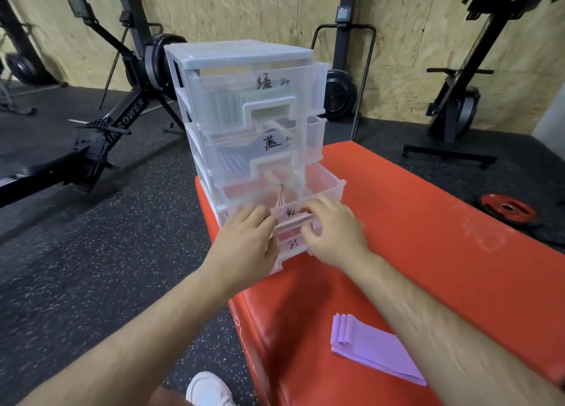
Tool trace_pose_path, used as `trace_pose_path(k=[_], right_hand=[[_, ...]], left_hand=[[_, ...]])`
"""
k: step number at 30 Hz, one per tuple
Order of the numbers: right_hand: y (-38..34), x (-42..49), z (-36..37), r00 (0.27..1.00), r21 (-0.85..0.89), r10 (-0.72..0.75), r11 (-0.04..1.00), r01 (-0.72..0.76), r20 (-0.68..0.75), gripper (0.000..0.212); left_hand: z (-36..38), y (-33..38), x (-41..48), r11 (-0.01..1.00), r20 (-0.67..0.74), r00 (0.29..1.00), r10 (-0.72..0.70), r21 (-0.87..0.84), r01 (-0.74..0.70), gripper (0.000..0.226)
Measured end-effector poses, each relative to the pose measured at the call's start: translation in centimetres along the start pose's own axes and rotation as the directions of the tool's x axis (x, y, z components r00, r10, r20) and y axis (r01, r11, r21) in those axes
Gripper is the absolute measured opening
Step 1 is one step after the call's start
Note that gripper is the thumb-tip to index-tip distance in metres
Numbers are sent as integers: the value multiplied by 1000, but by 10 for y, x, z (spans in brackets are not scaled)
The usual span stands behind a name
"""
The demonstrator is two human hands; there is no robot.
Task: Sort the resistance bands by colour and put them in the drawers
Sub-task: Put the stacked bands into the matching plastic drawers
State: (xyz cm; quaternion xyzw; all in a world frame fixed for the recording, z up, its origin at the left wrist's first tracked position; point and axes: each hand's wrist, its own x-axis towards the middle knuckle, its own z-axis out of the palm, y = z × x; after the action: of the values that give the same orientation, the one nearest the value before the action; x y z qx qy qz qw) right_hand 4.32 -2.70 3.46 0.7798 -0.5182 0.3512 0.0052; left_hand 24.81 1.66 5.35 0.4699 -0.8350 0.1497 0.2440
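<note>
The head camera looks down on a clear plastic drawer unit (244,57) with four drawers, which stands on the near-left corner of a red padded bench (428,237). The top drawer (305,78) has a handwritten label and holds green bands (223,105). The second drawer (308,136) below it also has a label and holds blue bands (232,164). The third drawer (333,185) is pulled out towards the person. A few red bands (280,196) stand inside it against its front wall, just between the two hands. The left hand (244,237) is at the left part of this drawer's front. Its fingers are bent towards the plastic and the tips are hidden, so I cannot tell if it really grips or only touches. The right hand (333,231) is at the right part of the same front. Its fingers are curled over the handle from above and the thumb is below, so it holds the drawer front in a pinch. The bottom drawer (290,246) shows under the hands and is partly covered by them. A flat pile of purple bands (376,350) lies on the bench near the person, under the right forearm and well apart from the unit. Around the bench there is a dark speckled floor (91,252) with a rowing machine (122,115) on the left, a red weight plate (507,211) on the right and a white shoe (208,390) at the lower edge.
</note>
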Motion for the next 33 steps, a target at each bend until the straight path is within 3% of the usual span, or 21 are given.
trace_pose_path(k=[3, 7, 14, 16, 20, 22, 24, 29, 33], right_hand=[[-3, 3, 9, 993, -18, 57, 998, -56, 103, 41], [-9, 14, 12, 950, -68, 74, 996, -56, 304, 60], [-9, -21, -20, 910, -39, 61, 998, -50, 410, 47], [3, -47, -29, 835, -66, 119, 993, -99, 538, 43], [17, -97, -49, 567, -268, 287, 956, -119, 772, 52], [22, -111, -57, 446, -403, 407, 909, -108, 797, 53], [25, -120, -63, 371, -509, 504, 856, -94, 780, 50], [37, -138, -82, 351, -632, 646, 756, -169, 678, 50], [43, -144, -87, 347, -596, 662, 749, -289, 664, 15]], left_hand=[[10, 2, 0, 992, 46, 994, -102, 74, 98, 33], [18, -8, 13, 970, 192, 951, -240, 7, 244, 55], [30, 14, 0, 965, 232, 960, -158, -171, 200, 56], [39, 34, -14, 955, 272, 952, -137, -221, 200, 55], [62, 74, -38, 945, 437, 898, -40, -275, 176, 64], [77, 92, -47, 930, 527, 850, 19, -322, 178, 65], [88, 108, -49, 924, 597, 800, 61, -337, 180, 64], [102, 133, -42, 947, 643, 761, 88, -291, 136, 41], [109, 129, -43, 934, 654, 750, 94, -318, 160, 32]])
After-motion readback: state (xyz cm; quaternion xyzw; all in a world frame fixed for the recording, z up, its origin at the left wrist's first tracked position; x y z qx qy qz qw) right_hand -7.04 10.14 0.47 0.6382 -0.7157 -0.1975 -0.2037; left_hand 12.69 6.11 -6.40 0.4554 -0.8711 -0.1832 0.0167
